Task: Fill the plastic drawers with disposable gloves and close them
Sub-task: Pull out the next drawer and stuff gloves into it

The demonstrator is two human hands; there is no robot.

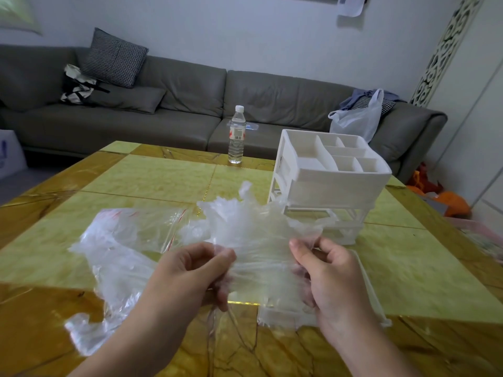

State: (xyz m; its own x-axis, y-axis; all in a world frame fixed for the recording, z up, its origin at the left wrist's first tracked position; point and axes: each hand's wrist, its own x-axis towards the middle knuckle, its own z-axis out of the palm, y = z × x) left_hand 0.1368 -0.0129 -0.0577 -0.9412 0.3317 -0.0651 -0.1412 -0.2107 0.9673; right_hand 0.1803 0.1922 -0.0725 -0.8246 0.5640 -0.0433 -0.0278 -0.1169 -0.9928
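Observation:
A bundle of clear disposable gloves [258, 235] is stretched between both hands above the yellow table. My left hand [190, 273] pinches its left end and my right hand [332, 278] pinches its right end. More loose gloves [109, 270] lie on the table to the left, beside a clear zip bag [141, 227] with a red seal line. A white plastic drawer unit [326, 180] with a divided top tray stands behind the gloves to the right. A pulled-out clear drawer [364, 284] lies on the table under my right hand, partly hidden by it.
A water bottle [236, 134] stands at the table's far edge [190, 151]. A grey sofa [177, 104] with cushions, a tote bag and a white plastic bag [356, 118] runs behind it. Orange items [446, 200] lie on the floor at right.

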